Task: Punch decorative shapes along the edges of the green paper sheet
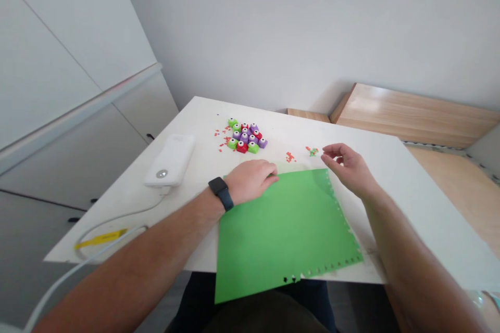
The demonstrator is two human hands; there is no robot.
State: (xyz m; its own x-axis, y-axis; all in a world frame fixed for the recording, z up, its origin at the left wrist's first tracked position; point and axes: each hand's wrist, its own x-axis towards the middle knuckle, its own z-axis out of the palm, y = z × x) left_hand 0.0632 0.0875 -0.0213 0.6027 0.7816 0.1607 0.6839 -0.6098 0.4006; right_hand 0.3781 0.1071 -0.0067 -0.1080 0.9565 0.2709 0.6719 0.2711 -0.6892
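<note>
Head view: I noted the left hand [250, 181] lying curled on the punched green sheet [281, 234], fingertips hidden, so any grip was unclear. The right hand [346, 169] hung half open, empty, at the sheet's 2 o'clock edge. Craft punches [246, 136] sat at 11 o'clock.

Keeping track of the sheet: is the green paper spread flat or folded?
Spread flat: the green paper lies unfolded on the white table, its near edge overhanging.

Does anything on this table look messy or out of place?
Yes: tiny red paper bits are scattered across the white table, around the cluster of craft hole punches. The green paper sheet also looks odd, overhanging the table's near edge with its edges nibbled by small punched holes.
</note>
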